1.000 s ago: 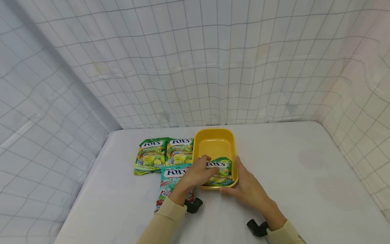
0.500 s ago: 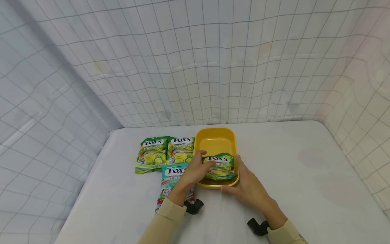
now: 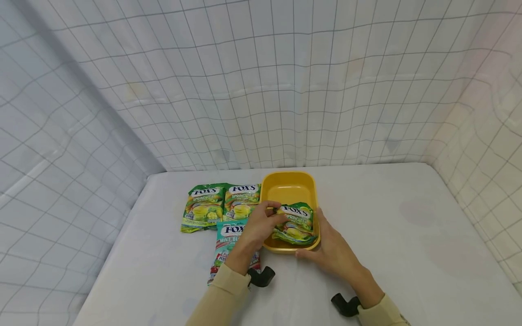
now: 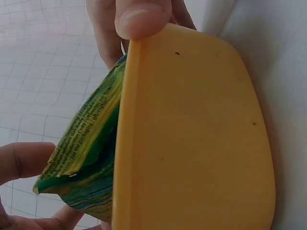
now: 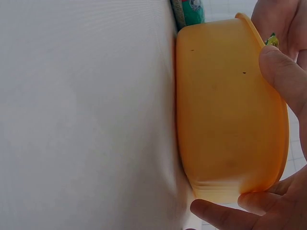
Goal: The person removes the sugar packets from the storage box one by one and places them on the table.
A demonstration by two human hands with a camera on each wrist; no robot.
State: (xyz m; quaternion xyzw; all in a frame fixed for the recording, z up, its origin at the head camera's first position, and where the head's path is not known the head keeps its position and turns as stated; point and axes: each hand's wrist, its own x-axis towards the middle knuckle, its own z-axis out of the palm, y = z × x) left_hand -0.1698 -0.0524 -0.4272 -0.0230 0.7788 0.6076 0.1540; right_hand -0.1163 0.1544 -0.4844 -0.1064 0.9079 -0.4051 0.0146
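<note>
A green candy bag (image 3: 298,222) labelled Fox's Spring Tea lies tilted in the near half of a yellow plastic tub (image 3: 287,175). My left hand (image 3: 260,222) reaches over the tub's left rim and holds the bag by its left side, thumb on its front. In the left wrist view, the bag (image 4: 81,139) stands up above the rim with left fingers at its edge. With the thumb at the near rim and fingers along the right wall, my right hand (image 3: 336,251) grips the tub. The tub's outer wall (image 5: 230,105) fills the right wrist view.
Two more green Spring Tea bags, one outer (image 3: 202,208) and one inner (image 3: 241,203), lie left of the tub. A turquoise Mint candy bag (image 3: 228,242) lies below them, partly hidden by my left arm. White table cloth (image 3: 387,217) extends right; gridded curtains (image 3: 285,90) stand behind.
My left hand has shifted slightly; the bag inside the tub has moved a little away from the near rim and now slants down to the right. The right hand stays on the tub.
</note>
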